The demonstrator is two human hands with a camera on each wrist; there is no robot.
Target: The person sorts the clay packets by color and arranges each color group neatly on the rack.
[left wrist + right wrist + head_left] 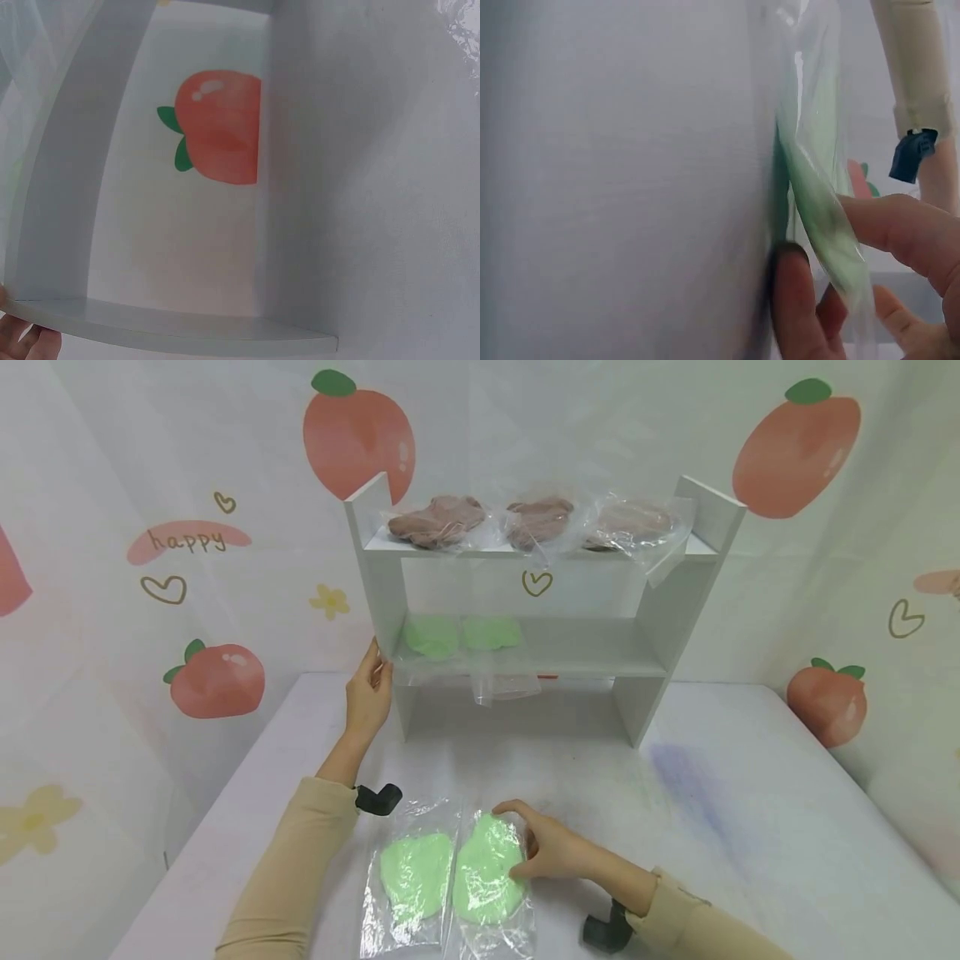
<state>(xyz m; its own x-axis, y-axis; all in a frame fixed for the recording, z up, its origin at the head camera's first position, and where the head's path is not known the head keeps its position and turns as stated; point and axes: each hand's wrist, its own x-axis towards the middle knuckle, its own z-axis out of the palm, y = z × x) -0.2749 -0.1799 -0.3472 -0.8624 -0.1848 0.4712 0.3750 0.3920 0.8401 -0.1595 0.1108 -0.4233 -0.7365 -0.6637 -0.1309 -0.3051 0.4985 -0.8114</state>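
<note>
Two clear plastic bags, each with a flattened light-green dough-like piece, lie side by side on the table: the left bag [416, 877] and the right bag [487, 885]. My right hand [555, 847] pinches the right bag's right edge. The right wrist view shows that edge raised [821, 202], with fingers [793, 300] on either side of it. At the white shelf [652, 672], my left hand [369, 693] holds the left side panel near the middle board. Only some of its fingertips [45, 345] show in the left wrist view, at the panel's edge.
Brown pieces in clear bags [442, 522] line the top board. Two green pieces in bags [491, 633] lie on the left of the middle board, their plastic hanging over its front edge. A patterned white cloth [465, 427] hangs behind the shelf.
</note>
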